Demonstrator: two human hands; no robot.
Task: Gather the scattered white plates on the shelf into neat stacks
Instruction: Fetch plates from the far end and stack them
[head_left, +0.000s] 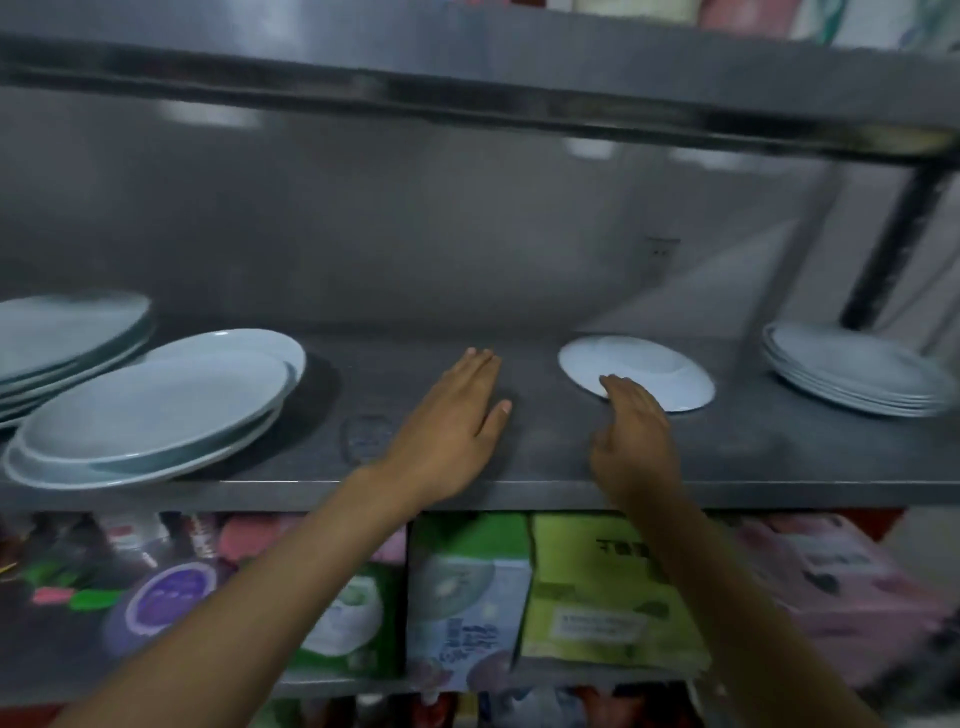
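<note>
A single white plate (649, 364) lies alone on the steel shelf (545, 457), right of centre. My right hand (631, 421) reaches over its near edge with the fingertips touching the rim, fingers relaxed. My left hand (452, 415) hovers flat over the bare shelf just left of that plate, fingers straight, holding nothing. At the left sits a loose pile of white oval plates (156, 405), overlapping and askew. Behind it a taller stack of plates (62, 338) leans at the far left. Another neat stack of plates (852, 374) stands at the right end.
An upper steel shelf (467, 88) hangs low overhead. A dark upright post (893, 244) stands behind the right stack. Below the shelf edge, coloured boxes and packets (519, 597) fill the lower shelf.
</note>
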